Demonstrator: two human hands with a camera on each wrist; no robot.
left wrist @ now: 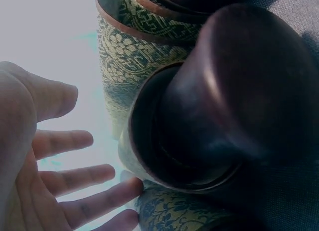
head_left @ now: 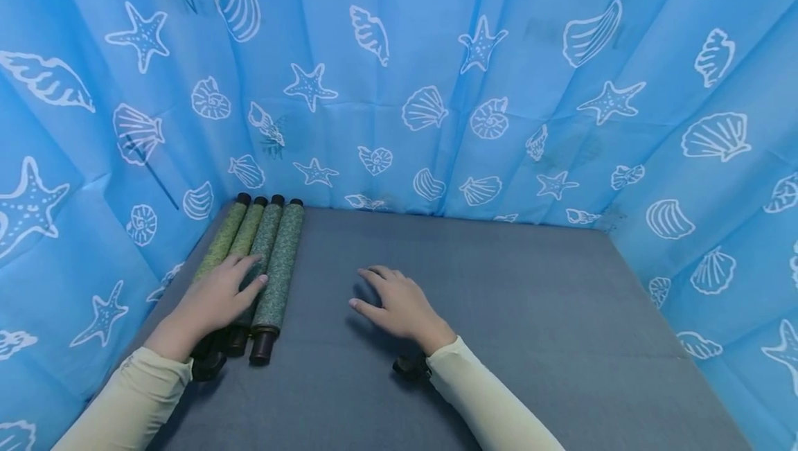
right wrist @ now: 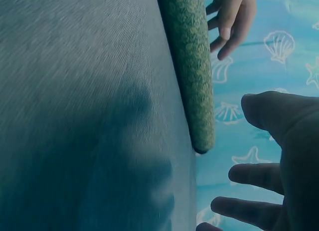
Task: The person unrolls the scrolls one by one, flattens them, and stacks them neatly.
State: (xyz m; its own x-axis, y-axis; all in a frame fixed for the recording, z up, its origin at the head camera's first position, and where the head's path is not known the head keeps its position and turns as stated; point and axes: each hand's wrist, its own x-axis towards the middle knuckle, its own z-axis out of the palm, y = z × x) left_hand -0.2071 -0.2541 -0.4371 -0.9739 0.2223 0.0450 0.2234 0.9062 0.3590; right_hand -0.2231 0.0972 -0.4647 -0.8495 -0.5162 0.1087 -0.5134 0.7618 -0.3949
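Note:
Several rolled-up hanging scrolls lie side by side on the left of the table, yellow-green ones on the outside and a blue-green scroll innermost. My left hand is spread over their middle, thumb toward the innermost scroll. Close up in the left wrist view, a dark glossy roller knob sticks out of one roll, and patterned brocade covers another. The fingers of that hand are loosely extended there. Over the table to the right hovers my right hand, fingers apart and holding nothing. Its wrist view shows one scroll lengthwise.
A grey cloth-covered table extends to the right of the scrolls. Blue curtains printed with white shells and starfish hang along its back and sides. The scrolls' far ends are close to the back curtain. A dark wrist-worn device sits under the right wrist.

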